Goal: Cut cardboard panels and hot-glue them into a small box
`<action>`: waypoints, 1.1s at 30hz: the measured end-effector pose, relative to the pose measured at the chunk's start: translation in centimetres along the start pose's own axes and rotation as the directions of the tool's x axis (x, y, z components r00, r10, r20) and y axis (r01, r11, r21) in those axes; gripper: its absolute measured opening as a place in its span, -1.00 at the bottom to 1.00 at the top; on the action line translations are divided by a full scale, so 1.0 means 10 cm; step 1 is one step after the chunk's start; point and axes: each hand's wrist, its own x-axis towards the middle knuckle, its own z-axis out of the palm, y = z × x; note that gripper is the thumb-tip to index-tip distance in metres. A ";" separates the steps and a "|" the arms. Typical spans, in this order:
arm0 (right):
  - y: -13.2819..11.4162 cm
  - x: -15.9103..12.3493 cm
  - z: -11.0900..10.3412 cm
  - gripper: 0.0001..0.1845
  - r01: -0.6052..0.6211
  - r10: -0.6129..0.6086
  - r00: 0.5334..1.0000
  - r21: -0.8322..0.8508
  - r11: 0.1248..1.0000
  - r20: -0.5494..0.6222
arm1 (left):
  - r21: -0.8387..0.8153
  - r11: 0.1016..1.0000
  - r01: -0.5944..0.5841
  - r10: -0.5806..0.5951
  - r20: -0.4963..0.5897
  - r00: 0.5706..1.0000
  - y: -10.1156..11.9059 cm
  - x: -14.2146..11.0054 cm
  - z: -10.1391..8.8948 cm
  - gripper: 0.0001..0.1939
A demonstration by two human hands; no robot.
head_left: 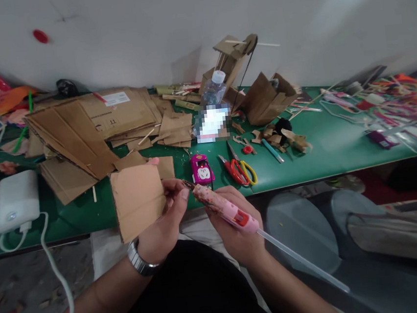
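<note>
My left hand [164, 234] is closed on a square piece of cardboard [137, 198], tilted up in front of the table's edge. In my right hand [238, 232] lies a pink hot glue gun [232, 213], with a long clear glue stick [302, 255] sticking out of its back end. The gun's brown-stained nozzle points at the left thumb and a small dark piece by the fingertips, too small to make out. Just beyond the hands sits a purple power socket [202, 171]. Red-handled scissors [237, 168] and a yellow-handled tool [249, 172] are to its right.
On the green table [296, 153] are stacked cardboard sheets [116, 116], a plastic bottle [214, 89], a cardboard structure [237, 50], a paper bag [269, 99] and cardboard scraps. A white power bank [16, 202] with a cable stands at left. Grey stools [300, 231] are at right.
</note>
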 end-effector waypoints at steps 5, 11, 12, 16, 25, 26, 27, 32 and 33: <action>0.13 -0.01 -0.08 -0.88 -0.257 0.259 0.959 0.039 0.966 -0.112 | -0.011 0.998 0.065 -0.065 -0.008 0.998 0.15 -0.02 -0.05 -0.69; 0.15 -0.10 -0.10 -0.77 -0.427 0.440 0.898 0.263 0.865 0.009 | -0.086 0.992 0.097 -0.103 -0.065 0.993 -0.05 -0.05 -0.04 -0.68; 0.15 -0.11 -0.10 -0.77 -0.428 0.439 0.898 0.270 0.862 0.022 | -0.083 0.992 0.099 -0.106 -0.086 0.991 -0.10 -0.06 -0.05 -0.69; 0.16 -0.15 -0.12 -0.77 -0.444 0.447 0.893 0.260 0.858 0.051 | -0.070 0.988 0.140 -0.150 -0.158 0.976 -0.25 -0.05 -0.16 -0.63; 0.17 -0.14 -0.13 -0.81 -0.413 0.400 0.911 0.237 0.880 0.102 | -0.112 0.988 0.107 -0.144 -0.407 0.902 -0.60 0.28 -0.62 -0.50; 0.16 -0.13 -0.13 -0.81 -0.409 0.396 0.913 0.232 0.883 0.102 | -0.177 0.980 0.094 -0.162 -0.417 0.895 -0.63 0.34 -0.66 -0.54; 0.15 -0.12 -0.12 -0.82 -0.405 0.391 0.915 0.225 0.886 0.102 | -0.256 0.962 0.089 -0.192 -0.414 0.890 -0.65 0.39 -0.69 -0.58; 0.16 -0.07 -0.09 -0.84 -0.404 0.383 0.914 0.210 0.890 0.135 | -0.149 0.982 0.119 -0.166 -0.366 0.916 -0.75 0.35 -0.73 -0.56; 0.18 -0.08 -0.08 -0.83 -0.413 0.389 0.909 0.211 0.886 0.148 | -0.048 0.992 0.116 -0.125 -0.329 0.936 -0.77 0.29 -0.73 -0.55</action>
